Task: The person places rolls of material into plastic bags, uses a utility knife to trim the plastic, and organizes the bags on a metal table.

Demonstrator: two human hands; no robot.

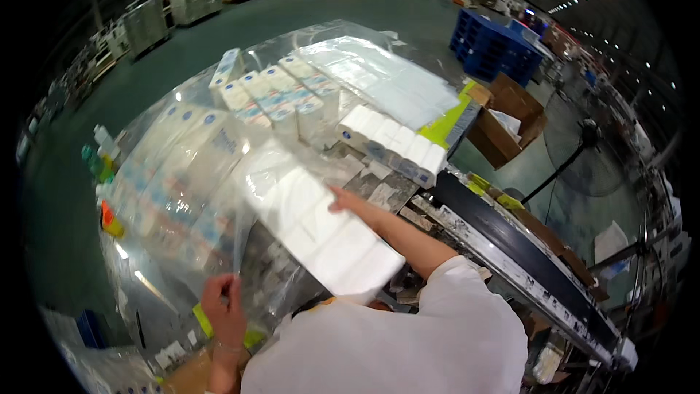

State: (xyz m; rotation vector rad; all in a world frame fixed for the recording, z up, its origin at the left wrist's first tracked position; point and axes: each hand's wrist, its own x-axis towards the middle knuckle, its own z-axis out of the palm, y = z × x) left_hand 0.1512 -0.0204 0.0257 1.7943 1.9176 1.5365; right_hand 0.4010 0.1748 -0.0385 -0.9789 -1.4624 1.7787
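Observation:
A long row of white tissue packs (pixel 321 230) slants across the middle of the view, its far end inside the mouth of a large clear plastic bag (pixel 239 230). My right hand (pixel 343 201) grips the row along its right side, with the fingers partly hidden. At the lower left, my left hand (pixel 222 303) is closed in a pinch on the bag's edge. Many printed tissue packs (pixel 182 168) show through clear film left of the row. Farther off stand wrapped printed packs (pixel 273 91), and another row of white packs (pixel 394 142) lies right of them.
A stack of flat clear bags (pixel 379 76) lies at the table's far side. A dark conveyor belt (pixel 518 263) runs to the lower right. Beyond it are an open cardboard box (pixel 507 120), a fan (pixel 587 138) and blue pallets (pixel 496 44). Bottles (pixel 102 164) stand at the left edge.

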